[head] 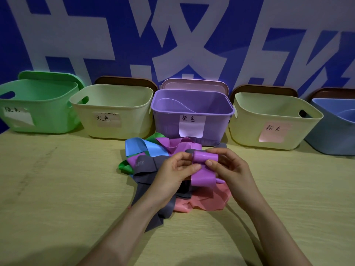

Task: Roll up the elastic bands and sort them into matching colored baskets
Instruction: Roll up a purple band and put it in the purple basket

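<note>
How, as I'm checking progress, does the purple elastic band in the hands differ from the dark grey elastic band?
The purple elastic band is partly rolled up; the dark grey elastic band lies unrolled. The left hand and right hand pinch the purple one; the grey one sprawls on the yellowish wooden table. Both are wide flat strips.

Each label is handwritten in black. The white label (18, 115) on the green basket (48, 120) reads 绿色. The pale label (107, 120) on the left cream basket (132, 116) reads 灰色. The lilac label (191, 125) on the purple basket (167, 121) reads 紫色. The pink label (272, 132) on the right cream basket (247, 127) reads 粉色. Huge white characters (182, 35) cross the blue wall, cropped and unreadable. Faint print on the grey band (146, 164) is too blurred to read.
</note>
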### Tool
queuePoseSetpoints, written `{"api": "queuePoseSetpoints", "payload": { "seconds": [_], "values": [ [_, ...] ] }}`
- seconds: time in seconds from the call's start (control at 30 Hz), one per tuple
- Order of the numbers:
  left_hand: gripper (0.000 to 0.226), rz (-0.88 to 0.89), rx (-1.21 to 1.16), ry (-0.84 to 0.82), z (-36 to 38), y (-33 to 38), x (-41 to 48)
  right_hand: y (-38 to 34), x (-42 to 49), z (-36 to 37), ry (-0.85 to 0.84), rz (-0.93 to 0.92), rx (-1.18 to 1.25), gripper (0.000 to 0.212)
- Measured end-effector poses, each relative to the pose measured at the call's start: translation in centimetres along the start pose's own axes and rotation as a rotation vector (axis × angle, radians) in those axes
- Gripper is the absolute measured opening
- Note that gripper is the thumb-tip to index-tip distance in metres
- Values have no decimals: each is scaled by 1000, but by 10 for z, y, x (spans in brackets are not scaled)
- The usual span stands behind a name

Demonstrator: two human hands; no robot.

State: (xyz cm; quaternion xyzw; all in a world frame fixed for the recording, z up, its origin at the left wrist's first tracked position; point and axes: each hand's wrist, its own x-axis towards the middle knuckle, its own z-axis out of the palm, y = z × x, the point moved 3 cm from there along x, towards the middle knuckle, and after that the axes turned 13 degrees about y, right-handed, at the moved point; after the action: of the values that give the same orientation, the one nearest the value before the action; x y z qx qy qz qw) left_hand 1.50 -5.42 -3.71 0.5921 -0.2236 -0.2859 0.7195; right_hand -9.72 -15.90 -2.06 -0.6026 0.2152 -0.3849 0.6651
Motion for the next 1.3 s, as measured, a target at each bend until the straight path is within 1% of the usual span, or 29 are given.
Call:
{"api": "queuePoseSetpoints", "payload": {
  "seconds": [0.17,0.33,0.5,0.57,0.63,0.73,0.8,0.9,1.0,1.13,1.23,1.3],
  "values": [
    [23,7,-22,-25,2,0,-2,0,0,-1,-9,-35,-41,31],
    [10,9,-73,23,3,3,-1,2,-1,0,-32,-40,-92,30],
    [29,40,-89,69,1,1,2,4,-1,-1,-15,83,-74,38],
    [31,42,-81,83,0,0,3,5,0,-1,-23,118,-103,40],
    [28,53,-82,84,-1,0,3,8,1,-1,-15,139,-115,39],
    [31,69,-96,57,-2,0,2,11,0,0,-13,141,-102,39],
    [34,67,-109,43,-2,0,1,11,-1,0,-42,126,-117,39],
    [36,63,-114,27,-2,0,2,10,-1,0,-103,103,-145,33],
    [37,63,-114,20,-2,0,1,9,-1,0,-125,88,-160,31],
    [37,84,-118,32,-2,1,-1,9,0,-3,-143,107,-113,35],
    [36,109,-128,51,-4,3,0,8,-1,0,-215,182,27,42],
    [36,132,-102,48,-3,5,-1,8,-1,1,-155,188,52,37]
  ]
}}
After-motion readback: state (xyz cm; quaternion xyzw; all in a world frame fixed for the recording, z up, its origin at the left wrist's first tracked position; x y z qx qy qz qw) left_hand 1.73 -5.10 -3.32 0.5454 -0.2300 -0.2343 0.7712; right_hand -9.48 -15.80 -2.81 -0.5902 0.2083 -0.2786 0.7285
